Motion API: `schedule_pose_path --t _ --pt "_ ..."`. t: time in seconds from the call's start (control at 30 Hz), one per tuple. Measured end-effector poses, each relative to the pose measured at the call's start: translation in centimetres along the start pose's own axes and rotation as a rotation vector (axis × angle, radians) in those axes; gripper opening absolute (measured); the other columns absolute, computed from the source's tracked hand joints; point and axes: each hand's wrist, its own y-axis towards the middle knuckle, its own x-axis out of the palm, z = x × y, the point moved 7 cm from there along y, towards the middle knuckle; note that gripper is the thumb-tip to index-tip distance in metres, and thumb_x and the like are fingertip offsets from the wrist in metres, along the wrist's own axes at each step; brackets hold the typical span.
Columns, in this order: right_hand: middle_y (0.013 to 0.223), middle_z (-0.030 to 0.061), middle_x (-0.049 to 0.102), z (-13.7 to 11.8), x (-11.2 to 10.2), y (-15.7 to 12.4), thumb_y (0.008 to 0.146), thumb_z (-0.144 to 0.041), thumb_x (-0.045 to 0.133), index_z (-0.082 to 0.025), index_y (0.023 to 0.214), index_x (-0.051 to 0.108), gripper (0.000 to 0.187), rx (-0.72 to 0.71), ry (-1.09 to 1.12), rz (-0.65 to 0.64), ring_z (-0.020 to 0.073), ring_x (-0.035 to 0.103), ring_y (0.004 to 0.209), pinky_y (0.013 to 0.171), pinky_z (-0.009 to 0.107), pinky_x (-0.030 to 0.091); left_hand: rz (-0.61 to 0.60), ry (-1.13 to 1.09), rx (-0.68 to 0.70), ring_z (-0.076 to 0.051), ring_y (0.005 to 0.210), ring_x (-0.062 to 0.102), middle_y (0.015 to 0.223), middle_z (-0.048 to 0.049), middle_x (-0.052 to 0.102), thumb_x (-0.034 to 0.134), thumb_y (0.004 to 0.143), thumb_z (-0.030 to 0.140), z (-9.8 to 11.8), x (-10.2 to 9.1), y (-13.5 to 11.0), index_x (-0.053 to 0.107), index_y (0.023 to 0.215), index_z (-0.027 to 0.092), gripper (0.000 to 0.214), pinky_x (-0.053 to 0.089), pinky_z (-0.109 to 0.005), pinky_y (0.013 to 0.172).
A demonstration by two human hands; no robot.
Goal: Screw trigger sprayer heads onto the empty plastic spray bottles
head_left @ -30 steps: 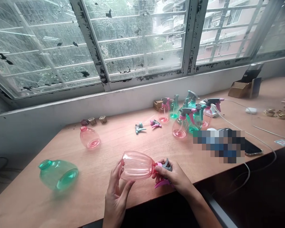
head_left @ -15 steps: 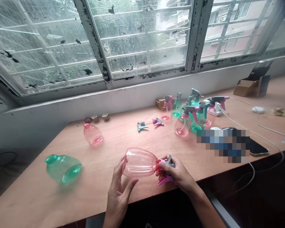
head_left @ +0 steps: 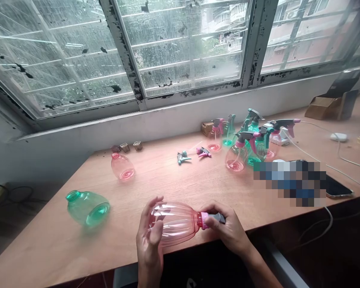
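Note:
A clear pink spray bottle (head_left: 177, 222) lies sideways in the air above the table's front edge. My left hand (head_left: 150, 236) is wrapped round its base end, thumb on the near side. At the neck, my right hand (head_left: 225, 224) grips the pink collar and grey head of the spray trigger (head_left: 204, 221), which sits against the bottle's mouth. Most of the trigger is hidden by the fingers. Two loose spray heads, one teal (head_left: 183, 157) and one pink and grey (head_left: 203, 152), lie farther back.
An open green bottle (head_left: 88, 208) and an open pink bottle (head_left: 122, 167) stand at the left. Several bottles with spray heads (head_left: 236, 156) are grouped at the back right. Beside them lie a phone (head_left: 339, 187), a blurred patch and white cables (head_left: 310, 153).
The left hand has closed round the bottle's base, its thumb now over the side. The right hand has turned at the collar, hiding the pink lever. The view has shifted slightly.

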Motion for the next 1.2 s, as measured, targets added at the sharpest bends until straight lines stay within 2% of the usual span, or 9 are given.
schedule_pose_path --t 0.1,0.4,0.5,0.57,0.67,0.87,1.03,1.13,1.2 --pt "0.063 0.0001 0.07 1.0 0.7 0.0 0.085 -0.059 0.077 -0.019 0.081 0.07 0.041 0.142 0.257 -0.01 0.0156 0.066 0.059 0.061 0.025 0.052 0.017 0.051 0.182 -0.035 0.129 0.056 0.131 -0.0055 0.065 0.076 0.082 0.046 1.3 0.3 -0.8 0.068 0.121 0.028 0.044 0.047 -0.044 0.109" --pt "0.054 -0.0013 0.064 2.0 2.2 -0.3 0.086 -0.071 0.067 -0.017 0.08 0.062 0.055 0.333 0.392 -0.148 0.0173 0.068 0.049 0.05 0.026 0.056 -0.006 0.127 0.636 -0.032 0.112 0.062 0.118 -0.0083 0.061 0.073 0.084 0.037 3.3 0.4 -2.3 0.068 0.122 0.028 0.04 0.054 -0.047 0.098" --pt "0.066 0.0012 0.071 0.9 1.7 -0.4 0.089 -0.064 0.071 -0.017 0.089 0.064 0.048 0.31 0.4 -0.173 0.0183 0.072 0.058 0.058 0.03 0.06 -0.081 0.111 0.649 -0.033 0.113 0.063 0.119 -0.0103 0.062 0.072 0.085 0.043 2.6 -0.1 -1.7 0.066 0.126 0.025 0.045 0.054 -0.05 0.099" --pt "0.078 0.0032 0.075 -0.6 1.4 -0.3 0.089 -0.055 0.077 -0.017 0.099 0.065 0.04 0.251 0.36 -0.22 0.0195 0.075 0.07 0.07 0.034 0.063 -0.026 0.059 0.563 -0.033 0.115 0.063 0.123 -0.0098 0.063 0.068 0.088 0.053 1.7 -0.9 -0.8 0.065 0.126 0.025 0.047 0.052 -0.05 0.102" --pt "0.092 0.005 0.078 -3.6 0.6 0.3 0.092 -0.04 0.078 -0.019 0.11 0.068 0.03 0.159 0.165 -0.25 0.0206 0.076 0.085 0.083 0.036 0.061 0.014 0.022 0.363 -0.034 0.125 0.06 0.141 -0.0096 0.059 0.061 0.09 0.065 0.0 -1.1 0.3 0.06 0.131 0.027 0.055 0.048 -0.049 0.107" --pt "0.084 0.006 0.077 -11.4 -3.2 4.5 0.096 -0.043 0.071 -0.018 0.116 0.072 0.032 -0.129 -0.4 -0.029 0.022 0.074 0.073 0.062 0.034 0.062 -0.228 0.24 0.017 -0.039 0.145 0.042 0.164 -0.0112 0.038 0.046 0.092 0.076 -2.6 1.2 0.7 0.04 0.155 0.031 0.078 0.03 -0.06 0.121" --pt "0.077 0.0032 0.077 -17.8 -6.3 9.7 0.096 -0.041 0.07 -0.02 0.109 0.073 0.025 -0.32 -0.93 0.257 0.0204 0.072 0.061 0.059 0.032 0.057 -0.29 0.287 -0.017 -0.036 0.144 0.046 0.163 -0.0089 0.039 0.046 0.098 0.067 -2.7 1.5 0.5 0.044 0.15 0.032 0.063 0.033 -0.058 0.121" --pt "0.085 0.0029 0.079 -18.6 -6.8 14.1 0.101 -0.039 0.061 -0.021 0.111 0.071 0.022 -0.227 -1.369 0.266 0.0205 0.074 0.072 0.062 0.028 0.053 -0.276 0.288 0.004 -0.035 0.143 0.047 0.162 -0.0077 0.042 0.05 0.099 0.06 -2.4 1.5 0.5 0.05 0.145 0.031 0.054 0.037 -0.055 0.119" --pt "0.091 0.007 0.079 -18.5 -7.4 17.0 0.1 -0.039 0.062 -0.02 0.109 0.071 0.023 -0.173 -1.504 0.271 0.0251 0.074 0.08 0.066 0.031 0.052 -0.275 0.295 0.0 -0.034 0.141 0.048 0.16 -0.0077 0.045 0.053 0.099 0.057 -2.5 1.6 0.5 0.053 0.141 0.031 0.05 0.038 -0.054 0.118"
